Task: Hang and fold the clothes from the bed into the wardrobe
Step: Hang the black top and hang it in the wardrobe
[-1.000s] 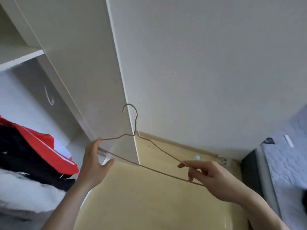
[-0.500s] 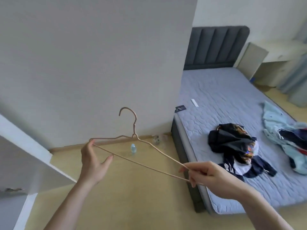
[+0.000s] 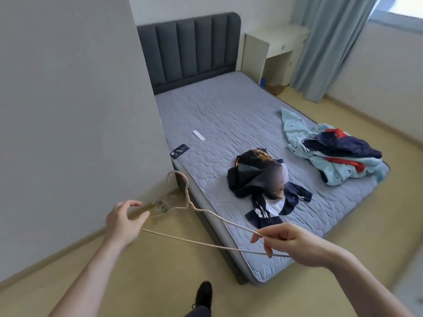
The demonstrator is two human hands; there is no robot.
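I hold a thin beige wire hanger (image 3: pixel 196 241) level in front of me, hook pointing up. My left hand (image 3: pixel 124 221) grips its left end and my right hand (image 3: pixel 289 244) pinches its right end. Beyond it stands the bed (image 3: pixel 229 115) with a grey quilted mattress. A dark navy heap of clothes (image 3: pixel 263 186) lies near the bed's near edge. A light blue garment mixed with navy and red clothes (image 3: pixel 334 147) lies at the bed's right side. The wardrobe is out of view.
A phone (image 3: pixel 179 151) and a white remote (image 3: pixel 198 135) lie on the mattress near the wall (image 3: pixel 68 110) on the left. A white desk (image 3: pixel 274 49) and blue curtain (image 3: pixel 325 42) stand behind the bed. My dark shoe (image 3: pixel 203 294) is on the yellow floor.
My view has swung from the wardrobe toward the bed, which now fills the frame. Both hands keep hold of the hanger, now lower and closer to the bed.
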